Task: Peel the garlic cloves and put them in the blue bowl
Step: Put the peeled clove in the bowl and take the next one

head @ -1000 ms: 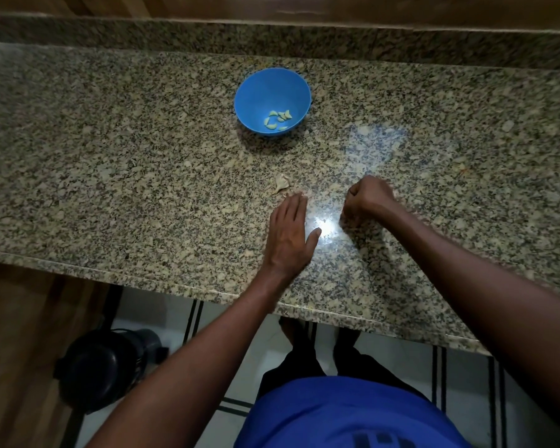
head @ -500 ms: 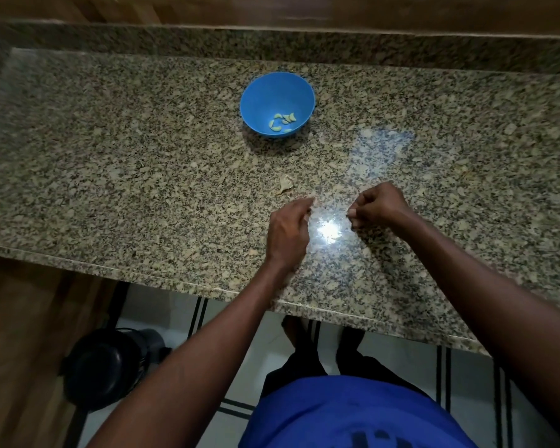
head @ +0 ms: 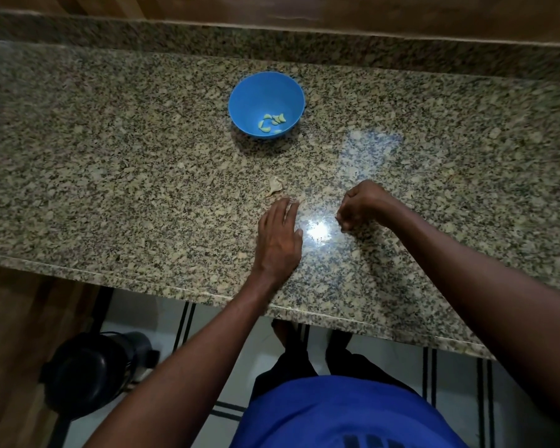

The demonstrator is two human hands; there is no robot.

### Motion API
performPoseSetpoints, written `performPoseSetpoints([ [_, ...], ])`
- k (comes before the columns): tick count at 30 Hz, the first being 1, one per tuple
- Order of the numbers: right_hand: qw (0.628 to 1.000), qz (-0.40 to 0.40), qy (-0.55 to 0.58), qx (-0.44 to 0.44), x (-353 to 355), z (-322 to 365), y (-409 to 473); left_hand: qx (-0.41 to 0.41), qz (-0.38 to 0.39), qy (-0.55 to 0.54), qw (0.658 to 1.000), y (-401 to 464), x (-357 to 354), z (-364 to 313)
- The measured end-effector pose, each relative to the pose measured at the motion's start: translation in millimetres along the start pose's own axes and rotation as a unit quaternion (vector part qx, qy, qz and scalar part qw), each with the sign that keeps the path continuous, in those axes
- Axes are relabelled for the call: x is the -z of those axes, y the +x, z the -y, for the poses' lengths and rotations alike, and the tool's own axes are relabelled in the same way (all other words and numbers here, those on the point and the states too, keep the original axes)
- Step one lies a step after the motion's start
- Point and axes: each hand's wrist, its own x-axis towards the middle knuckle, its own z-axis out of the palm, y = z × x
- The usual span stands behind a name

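The blue bowl [head: 262,90] stands at the back middle of the granite counter [head: 126,163], with several pale peeled garlic cloves [head: 272,121] in its bottom. A scrap of papery garlic skin [head: 274,188] lies on the counter in front of the bowl. My left hand [head: 280,237] lies palm down, its fingers stretched out, with the fingertips just short of that scrap. To its right, my right hand [head: 364,203] is curled into a loose fist resting on the counter. Whatever is inside the fist is hidden.
A raised granite ledge [head: 304,43] runs along the back of the counter. The front edge [head: 175,287] passes under my forearms. A black pot-like container [head: 91,373] stands on the tiled floor below at the left. A bright light reflection lies between my hands.
My left hand has gone from pinched fingers to lying flat with fingers stretched forward. My right hand stays fisted in about the same place. The bowl has not moved.
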Motion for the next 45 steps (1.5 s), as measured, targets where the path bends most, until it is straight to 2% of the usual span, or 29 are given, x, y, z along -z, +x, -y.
performPoseSetpoints([
  [3, 1.000, -0.014, -0.023, -0.011, -4, 3, 4, -0.001, 0.002, 0.006, 1.000, 0, -1, 0],
  [5, 0.996, -0.053, -0.065, -0.009, -11, 7, 4, -0.001, 0.007, 0.006, 1.000, 0, 0, 0],
  [9, 0.986, -0.114, -0.118, 0.040, -28, 12, 0, 0.002, 0.015, 0.005, 1.000, 0, 5, -3],
  [12, 0.983, -0.112, -0.125, 0.068, -29, 6, -5, 0.006, 0.014, 0.000, 1.000, 4, 12, -8],
  [14, 0.993, -0.082, -0.054, 0.072, -22, -5, -8, 0.007, -0.001, -0.016, 1.000, 9, 16, -11],
  [16, 0.993, -0.032, 0.092, 0.061, -16, -17, -17, 0.027, -0.003, -0.085, 0.996, 13, 23, -20],
  [18, 0.976, 0.012, 0.214, 0.049, -14, -26, -28, 0.088, 0.031, -0.226, 0.970, 17, 32, -32],
  [20, 0.957, 0.047, 0.282, 0.042, -16, -29, -37, 0.139, 0.052, -0.339, 0.929, 19, 40, -42],
  [25, 0.950, 0.080, 0.294, 0.071, -19, -30, -47, 0.164, 0.059, -0.434, 0.884, 24, 52, -53],
  [29, 0.959, 0.051, 0.266, 0.085, -19, -30, -51, 0.179, 0.084, -0.467, 0.862, 28, 56, -54],
  [34, 0.953, 0.037, 0.284, 0.102, -14, -28, -58, 0.184, 0.091, -0.489, 0.848, 29, 58, -59],
  [45, 0.922, 0.042, 0.379, 0.072, -6, -25, -61, 0.165, 0.107, -0.509, 0.838, 34, 65, -70],
])
